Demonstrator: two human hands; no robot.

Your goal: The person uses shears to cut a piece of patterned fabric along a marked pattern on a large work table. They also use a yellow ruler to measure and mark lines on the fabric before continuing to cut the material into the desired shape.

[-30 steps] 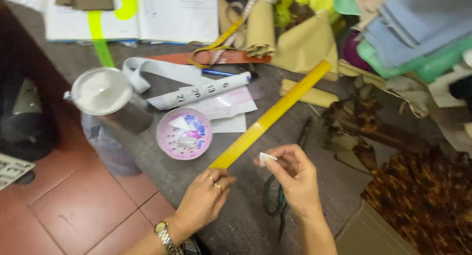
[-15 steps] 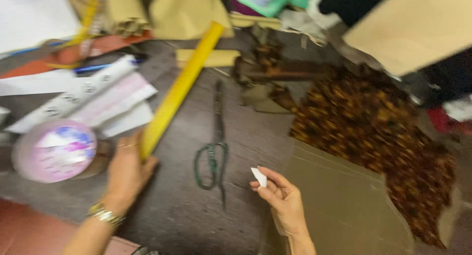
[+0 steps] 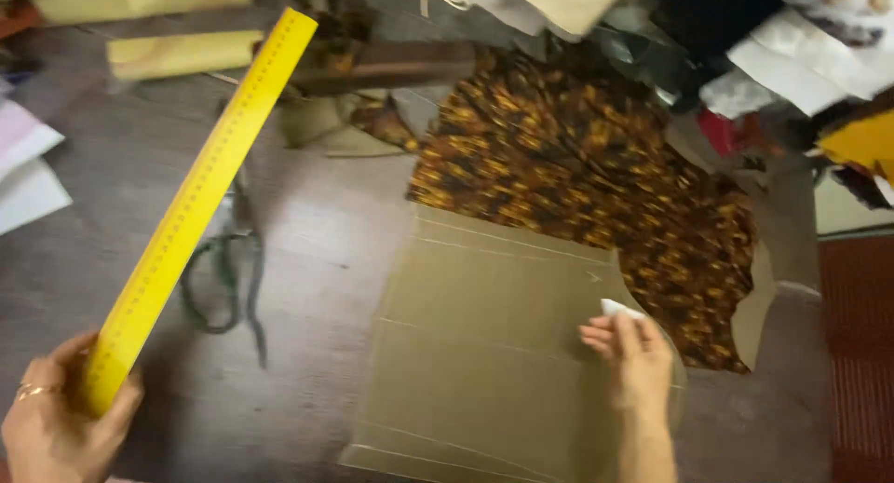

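Grey counter [image 3: 307,259] now shows brown pattern paper [image 3: 484,353] as the view swung right. Left hand [image 3: 56,427], lifted off the counter, grips the yellow ruler [image 3: 200,199]; right hand [image 3: 638,357] pinches white chalk [image 3: 616,308] over the paper (printed fabric [image 3: 596,176] behind).

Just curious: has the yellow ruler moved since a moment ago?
Yes. The left hand has lifted the yellow ruler off the table, above the scissors.

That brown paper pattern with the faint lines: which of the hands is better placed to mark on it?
Probably the right hand: it lies over the brown paper pattern, pinching white chalk. The left hand is off the paper, gripping the yellow ruler.
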